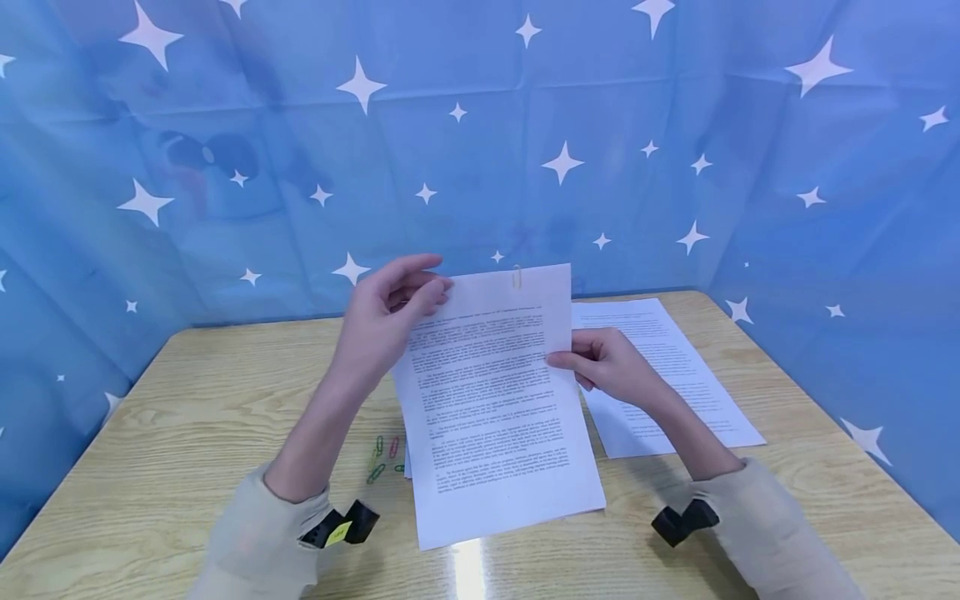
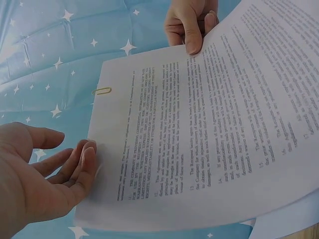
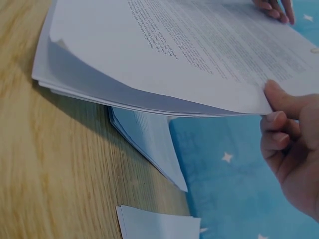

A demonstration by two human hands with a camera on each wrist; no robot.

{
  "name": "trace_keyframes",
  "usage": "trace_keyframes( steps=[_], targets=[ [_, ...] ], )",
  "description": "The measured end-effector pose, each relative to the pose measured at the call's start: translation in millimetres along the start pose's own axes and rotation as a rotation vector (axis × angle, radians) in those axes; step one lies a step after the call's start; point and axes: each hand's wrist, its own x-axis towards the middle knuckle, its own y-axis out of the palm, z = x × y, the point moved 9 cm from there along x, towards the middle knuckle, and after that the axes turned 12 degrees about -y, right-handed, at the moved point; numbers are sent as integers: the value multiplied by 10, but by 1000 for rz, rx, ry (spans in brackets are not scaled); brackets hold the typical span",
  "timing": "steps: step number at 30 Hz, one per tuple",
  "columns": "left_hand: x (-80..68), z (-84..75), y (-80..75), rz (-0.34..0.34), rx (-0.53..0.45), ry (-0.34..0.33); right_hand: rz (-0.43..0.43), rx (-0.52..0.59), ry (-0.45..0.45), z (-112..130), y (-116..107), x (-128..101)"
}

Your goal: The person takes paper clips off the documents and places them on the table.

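The sheets (image 1: pixel 491 400), bottom edge on the desk (image 1: pixel 187 417), were pinched by the right hand (image 1: pixel 607 362) and merely touched by the open left hand (image 1: pixel 386 317), so the clip (image 1: pixel 517 277) might be slid off.

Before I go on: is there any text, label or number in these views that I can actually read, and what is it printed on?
No text can be read here.
White clipped sheaf of printed paper, pinched by the right hand and touched by the left hand: dense paragraphs, too blurred.
Second white printed sheet on the wooden table: too faint.
Small yellow tag on the left wrist's black mount: marks too small.
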Motion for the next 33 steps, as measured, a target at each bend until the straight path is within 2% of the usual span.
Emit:
trace_keyframes(
  steps=[10,19,33],
  targets=[
    [89,-11,234,67,-12,-45,4,-8,-1,-12,20,-1],
    [130,-79,394,108,20,-43,13,1,-6,-4,32,8],
    [165,-88,601,162,42,-62,23,20,7,4,69,6]
  ],
)
